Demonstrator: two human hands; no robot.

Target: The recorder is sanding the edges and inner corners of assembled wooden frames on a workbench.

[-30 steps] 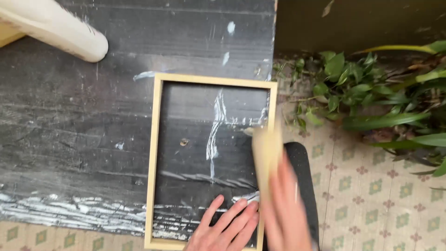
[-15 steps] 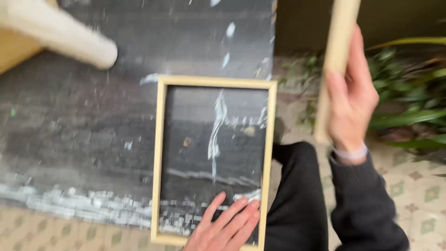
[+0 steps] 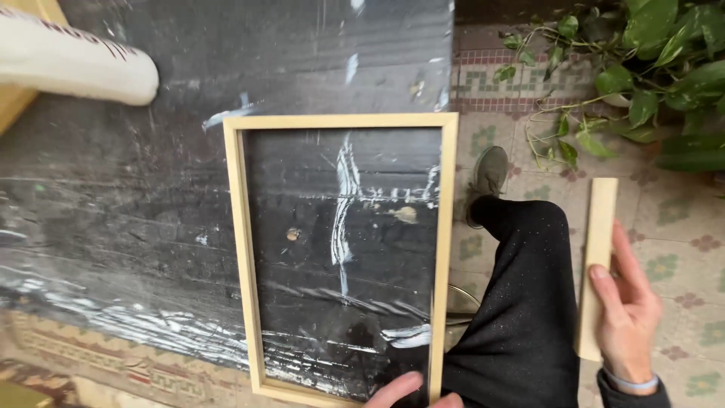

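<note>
My right hand grips a wooden block at four o'clock; my left hand, fingertips only, steadies the wooden frame at six o'clock, which could slide on the plastic sheet.

The frame is pale natural wood, as is the slat. The board under it is black, streaked with white paint. The trousers are black with fine speckles. At 3 o'clock, cream tiles carry small flower motifs; at 1 o'clock, leaves are green.
</note>
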